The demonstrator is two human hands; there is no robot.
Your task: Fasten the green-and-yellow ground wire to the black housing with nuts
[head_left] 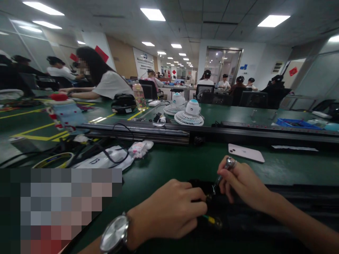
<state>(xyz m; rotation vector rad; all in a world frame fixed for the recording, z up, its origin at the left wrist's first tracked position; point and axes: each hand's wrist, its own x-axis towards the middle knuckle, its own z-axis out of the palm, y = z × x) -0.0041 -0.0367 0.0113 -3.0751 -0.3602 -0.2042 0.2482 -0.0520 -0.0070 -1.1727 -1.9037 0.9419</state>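
Note:
My left hand (169, 208), with a wristwatch (115, 234) on the wrist, is closed over a small black part (197, 185) at the near edge of the green table (169, 164). A green and yellow wire (212, 220) sticks out beside its fingers. My right hand (245, 183) grips a small silver screwdriver (225, 171), its tip pointing down at the black part. What the tip touches is hidden by my fingers.
A white phone (246, 152) lies face down behind my right hand. Two small white fans (189, 113) stand past a black rail (148, 132). White bags and black cables (106, 158) lie at the left. Several people sit at tables further back.

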